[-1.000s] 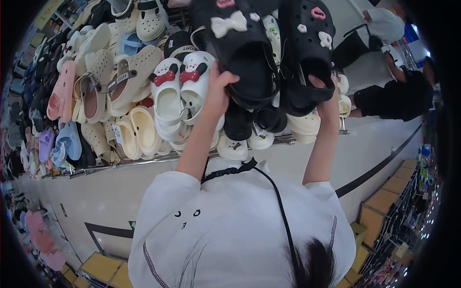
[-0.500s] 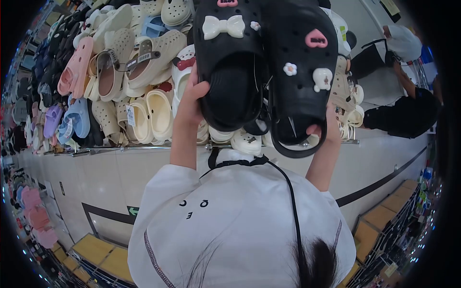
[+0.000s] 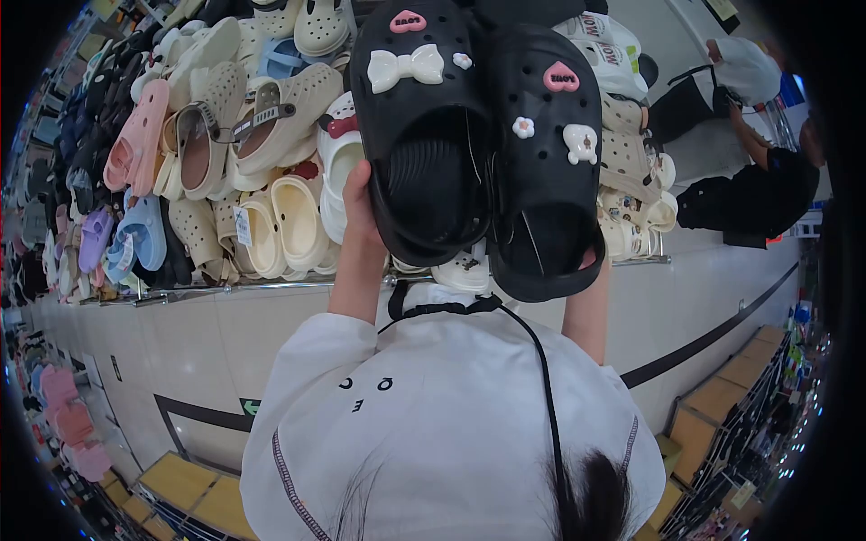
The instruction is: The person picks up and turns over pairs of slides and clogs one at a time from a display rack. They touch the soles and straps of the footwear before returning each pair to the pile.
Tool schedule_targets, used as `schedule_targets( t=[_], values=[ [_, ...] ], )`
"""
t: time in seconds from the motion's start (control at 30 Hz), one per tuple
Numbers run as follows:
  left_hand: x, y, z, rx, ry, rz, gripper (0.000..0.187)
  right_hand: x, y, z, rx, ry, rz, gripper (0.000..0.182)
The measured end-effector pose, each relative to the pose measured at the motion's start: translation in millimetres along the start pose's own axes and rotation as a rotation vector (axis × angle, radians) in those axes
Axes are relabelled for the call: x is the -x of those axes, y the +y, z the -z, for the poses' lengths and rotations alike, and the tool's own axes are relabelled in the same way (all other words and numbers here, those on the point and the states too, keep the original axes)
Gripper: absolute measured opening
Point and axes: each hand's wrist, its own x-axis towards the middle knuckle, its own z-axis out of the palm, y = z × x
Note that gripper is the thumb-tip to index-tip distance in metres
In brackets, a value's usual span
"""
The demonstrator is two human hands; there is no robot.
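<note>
Left hand (image 3: 360, 209) gripping bow-trimmed black clog (image 3: 417, 104), right hand (image 3: 587, 260) gripping bear-trimmed black clog (image 3: 548, 108) by heel, cream clogs (image 3: 299, 221) lying nearby

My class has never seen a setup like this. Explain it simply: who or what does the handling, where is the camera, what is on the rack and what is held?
There is no machine, only a person using bare hands. The camera is worn on the head and looks forward and down, so the white shirt fills the lower middle. The left hand and the mostly hidden right hand hold two black clogs decorated with charms. Beyond them, the rack displays more footwear, including pink clogs, blue clogs and cream clogs.
</note>
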Motion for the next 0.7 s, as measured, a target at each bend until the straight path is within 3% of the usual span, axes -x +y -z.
schedule_targets(
  t=[0.13,0.23,0.33,0.4,0.5,0.63,0.7],
  values=[
    [-1.2,-2.6,-4.5,-0.023,0.071,-0.015,0.061,-2.3,16.6,-1.9,-0.344,-0.098,0.018,0.086],
    [-7.7,-6.0,-20.3,0.15,0.062,0.014,0.058,-6.4,27.8,-2.3,-0.563,-0.184,0.019,0.081],
    [-4.6,-3.5,-15.4,0.027,0.085,-0.047,0.057,-8.2,31.4,4.3,-0.687,-0.109,0.023,0.075],
    [-1.4,-0.6,-16.6,-0.17,0.24,-0.108,0.059,-9.5,29.8,8.9,-0.457,0.069,0.031,0.069],
    [-1.2,-3.5,-25.6,-0.326,0.375,-0.207,0.062,-10.9,18.9,-9.3,-0.448,0.069,0.054,0.068],
    [-2.6,-4.9,-26.3,-0.414,0.341,-0.207,0.064,-9.1,14.6,1.5,-0.377,0.136,0.125,0.072],
    [-3.0,-8.7,-29.6,-0.396,0.37,-0.172,0.068,-7.8,11.5,-4.3,-0.35,0.092,0.157,0.064]
  ],
)
